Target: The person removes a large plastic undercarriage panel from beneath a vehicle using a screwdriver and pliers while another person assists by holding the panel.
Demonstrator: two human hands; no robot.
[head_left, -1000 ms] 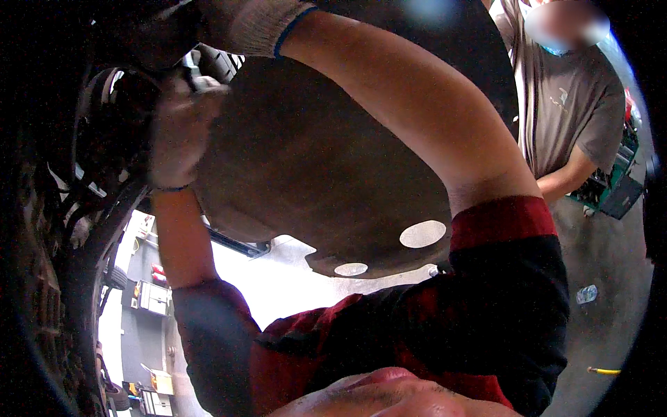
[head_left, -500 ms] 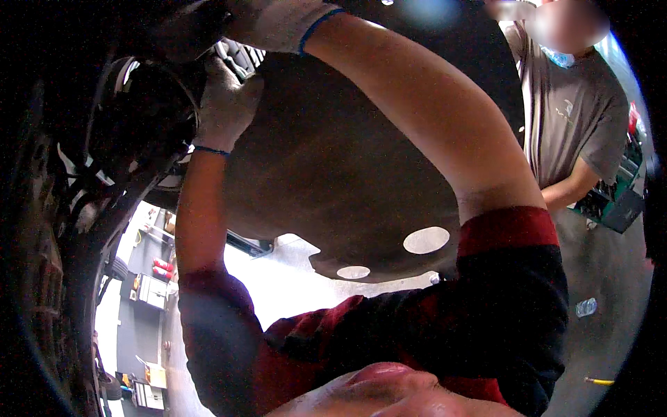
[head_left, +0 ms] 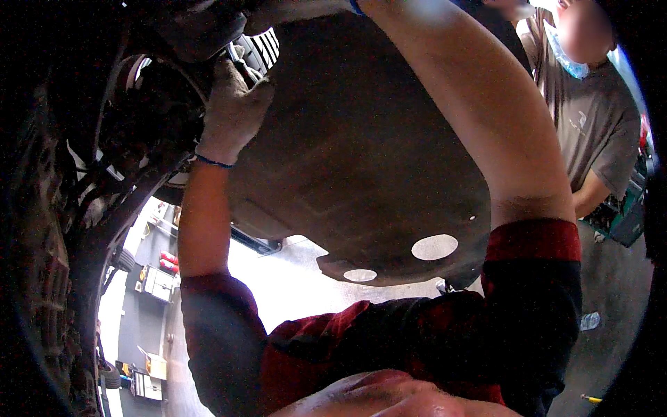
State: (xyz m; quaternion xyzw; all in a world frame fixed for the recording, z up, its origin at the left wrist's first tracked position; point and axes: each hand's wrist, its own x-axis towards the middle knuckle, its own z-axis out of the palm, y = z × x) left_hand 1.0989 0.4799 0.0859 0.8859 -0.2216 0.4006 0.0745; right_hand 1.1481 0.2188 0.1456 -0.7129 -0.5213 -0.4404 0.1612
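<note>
Both my hands are raised under the dark underside of a vehicle and wear pale knit gloves with blue cuffs. My left hand (head_left: pixel 235 108) is closed at the edge of a large dark panel (head_left: pixel 354 174). A slim dark piece (head_left: pixel 244 67) shows between its thumb and fingers, too small to name. Just above it, my right hand (head_left: pixel 299 12) reaches in at the top edge of the picture, with its fingers hidden in shadow. A rounded dark part (head_left: pixel 201 31) hangs beside both hands, and light slats (head_left: pixel 266 52) show behind them.
Hoses and metal parts (head_left: pixel 104 160) crowd the left side. The panel has two oval holes. A person in a grey-brown shirt (head_left: pixel 590 118) stands at the right, near a dark green tool case (head_left: pixel 629 208). A clear plastic bottle (head_left: pixel 589 321) lies on the floor.
The view has shifted, so the panel and my left hand sit a little lower in it. My right forearm appears farther right and higher, with more of the right glove cut off.
</note>
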